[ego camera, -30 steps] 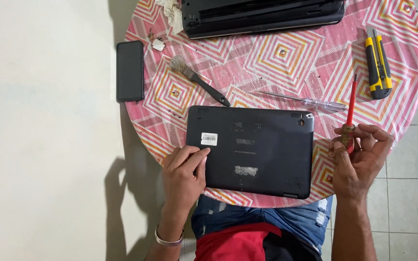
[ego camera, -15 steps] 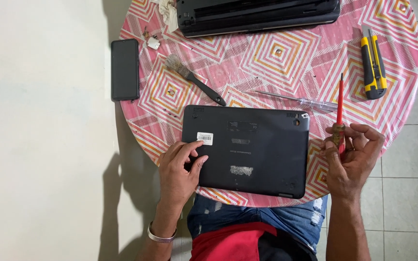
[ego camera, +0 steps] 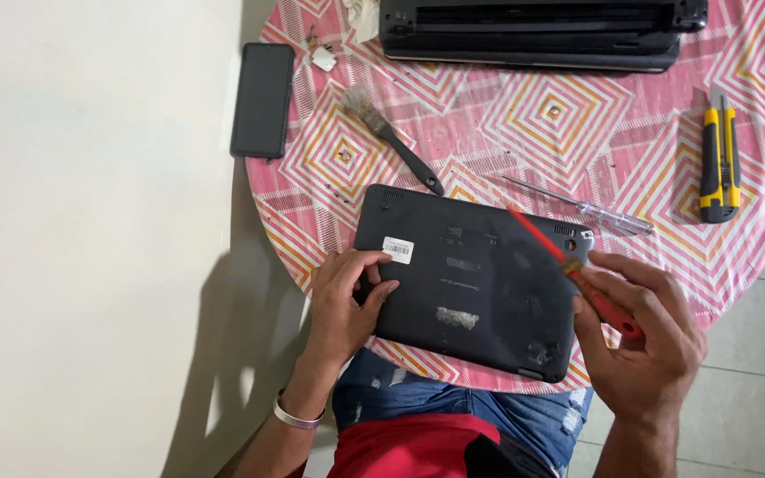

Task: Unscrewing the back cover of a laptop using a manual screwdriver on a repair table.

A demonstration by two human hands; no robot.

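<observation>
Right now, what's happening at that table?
A person sits at a round table with a laptop lying upside down. The left hand presses on its near left corner; the right hand holds a red screwdriver angled over the laptop's base. A brush, phone, utility knife, a clear-handled screwdriver and a second laptop lie around.

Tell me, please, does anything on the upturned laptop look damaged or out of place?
Yes. The black laptop lies bottom-up at a slant, its near edge past the rim of the round table. Two patches of torn sticker residue mark its base, one near the middle, one near the lower right corner.
</observation>
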